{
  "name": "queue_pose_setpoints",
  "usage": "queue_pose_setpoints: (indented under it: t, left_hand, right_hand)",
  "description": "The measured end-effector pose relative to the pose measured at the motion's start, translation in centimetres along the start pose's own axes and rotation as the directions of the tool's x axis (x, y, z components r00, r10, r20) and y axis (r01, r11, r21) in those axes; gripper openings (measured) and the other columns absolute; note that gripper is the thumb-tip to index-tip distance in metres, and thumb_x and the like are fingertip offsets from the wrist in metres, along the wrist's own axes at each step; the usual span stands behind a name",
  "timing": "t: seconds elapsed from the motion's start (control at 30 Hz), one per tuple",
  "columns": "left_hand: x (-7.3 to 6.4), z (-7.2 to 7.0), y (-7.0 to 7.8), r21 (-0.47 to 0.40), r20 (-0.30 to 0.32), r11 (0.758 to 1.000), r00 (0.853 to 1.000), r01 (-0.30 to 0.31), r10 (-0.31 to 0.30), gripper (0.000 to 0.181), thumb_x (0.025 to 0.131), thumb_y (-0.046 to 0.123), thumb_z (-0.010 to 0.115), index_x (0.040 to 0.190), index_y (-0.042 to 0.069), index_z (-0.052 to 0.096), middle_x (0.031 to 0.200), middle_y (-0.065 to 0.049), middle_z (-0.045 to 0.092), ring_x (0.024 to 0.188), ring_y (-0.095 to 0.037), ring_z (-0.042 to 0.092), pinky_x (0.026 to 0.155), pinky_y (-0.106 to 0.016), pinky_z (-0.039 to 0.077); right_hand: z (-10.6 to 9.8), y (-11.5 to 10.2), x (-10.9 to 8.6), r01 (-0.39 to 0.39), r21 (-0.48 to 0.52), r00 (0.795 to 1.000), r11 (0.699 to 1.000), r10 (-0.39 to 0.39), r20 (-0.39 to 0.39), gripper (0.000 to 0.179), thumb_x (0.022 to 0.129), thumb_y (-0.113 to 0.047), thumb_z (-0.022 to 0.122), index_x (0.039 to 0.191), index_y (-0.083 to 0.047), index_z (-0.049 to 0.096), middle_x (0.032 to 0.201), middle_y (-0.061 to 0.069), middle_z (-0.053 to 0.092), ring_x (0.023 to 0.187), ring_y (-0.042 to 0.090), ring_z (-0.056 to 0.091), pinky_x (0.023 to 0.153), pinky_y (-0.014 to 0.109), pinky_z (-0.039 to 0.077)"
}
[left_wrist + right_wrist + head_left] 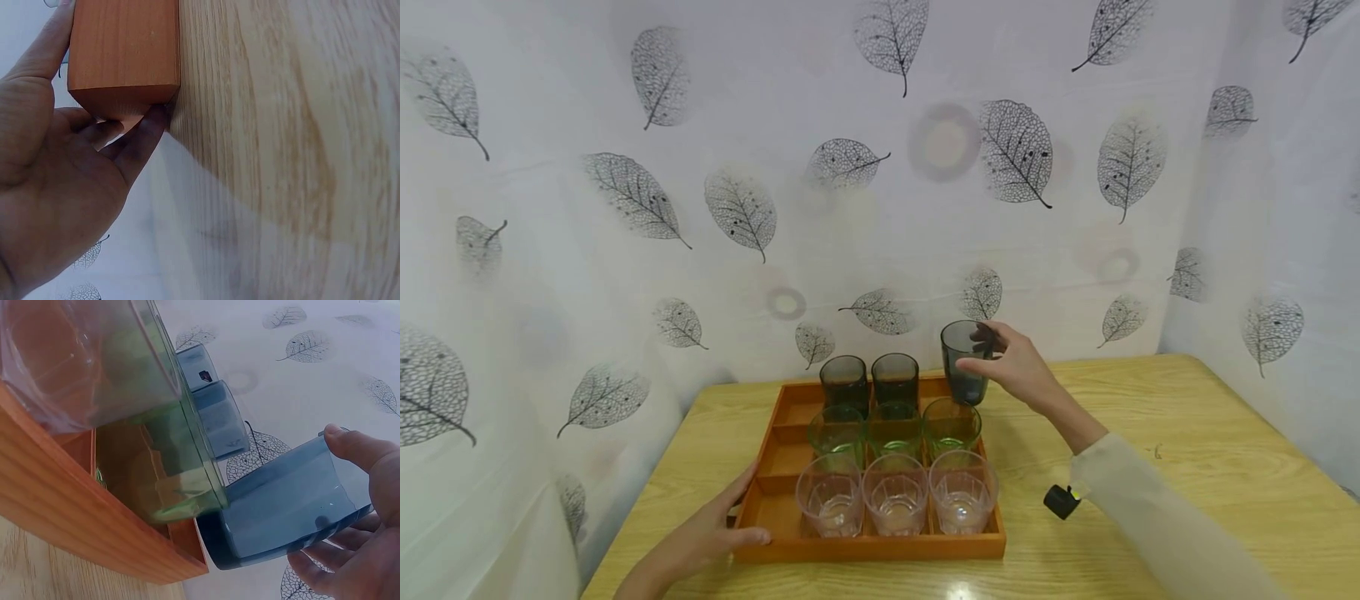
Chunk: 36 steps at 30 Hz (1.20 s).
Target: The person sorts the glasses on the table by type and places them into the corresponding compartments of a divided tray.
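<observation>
A dark blue-grey glass tumbler (961,350) is held by its rim end between the thumb and fingers of my right hand (1022,367), over the back right corner of an orange-brown divided wooden tray (868,548). In the right wrist view, the tumbler's (281,500) base is right at the tray corner. My left hand (703,537) grips the tray's front left corner, its thumb on one face and the fingers curled against another in the left wrist view. Two dark tumblers (895,379) stand in the back row, three green glasses (952,429) in the middle and three clear, pinkish glasses (895,500) in front.
The tray sits on a light wood-grain table (1112,400). A small black object (1062,502) lies right of the tray, near my right sleeve (1150,508). A white leaf-patterned curtain (775,100) hangs behind and at the sides. The tray's left column holds no glasses.
</observation>
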<state>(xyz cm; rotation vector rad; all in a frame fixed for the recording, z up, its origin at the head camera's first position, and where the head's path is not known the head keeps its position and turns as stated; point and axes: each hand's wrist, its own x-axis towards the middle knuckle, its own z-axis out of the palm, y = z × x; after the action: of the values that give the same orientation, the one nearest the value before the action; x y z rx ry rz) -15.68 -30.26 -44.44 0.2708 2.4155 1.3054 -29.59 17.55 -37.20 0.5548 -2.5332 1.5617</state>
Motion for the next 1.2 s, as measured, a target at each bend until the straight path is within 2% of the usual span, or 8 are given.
queue_pose_setpoints:
  t: [0.27,0.57,0.97,1.2]
  left_hand:
    - [0.0,-0.1,0.0,0.01,0.003,1.0,1.0,0.005,-0.005,0.102,0.099,0.029,0.073,0.165,0.001,-0.001,0.164,-0.038,0.003,0.146,-0.062,0.016,0.109,-0.067,0.036]
    - [-0.1,-0.1,-0.1,0.026,0.003,1.0,1.0,-0.006,0.006,0.102,0.1,0.029,0.072,0.165,0.001,-0.001,0.164,-0.038,0.003,0.145,-0.062,0.018,0.108,-0.066,0.038]
    - [0.1,-0.2,0.1,0.022,-0.009,1.0,1.0,0.002,-0.002,0.102,0.098,0.031,0.073,0.166,0.004,0.001,0.167,-0.032,0.002,0.148,-0.058,0.013,0.112,-0.07,0.03]
    - [0.0,-0.2,0.1,0.022,-0.014,1.0,1.0,-0.001,0.001,0.102,0.098,0.031,0.073,0.166,0.004,0.001,0.167,-0.032,0.003,0.148,-0.058,0.012,0.112,-0.071,0.028]
  right_hand:
    - [1.4,-0.1,1.1,-0.003,0.008,1.0,1.0,0.003,0.011,0.086,0.09,-0.033,0.083,0.156,-0.001,0.04,0.147,0.021,0.053,0.135,0.041,0.05,0.103,0.058,0.048]
    - [2.5,-0.2,1.9,-0.013,0.03,0.999,0.999,0.011,0.037,0.089,0.09,-0.034,0.083,0.159,-0.001,0.035,0.153,0.023,0.045,0.137,0.044,0.047,0.104,0.059,0.047]
    - [2.8,1.1,2.1,-0.011,0.029,0.999,1.0,0.01,0.047,0.086,0.091,-0.03,0.083,0.157,0.002,0.038,0.149,0.025,0.049,0.135,0.044,0.049,0.105,0.059,0.046]
    - [3.7,2.3,2.0,-0.028,0.032,0.998,0.999,0.026,0.055,0.086,0.089,-0.028,0.084,0.154,0.005,0.04,0.146,0.027,0.053,0.131,0.043,0.053,0.101,0.056,0.05]
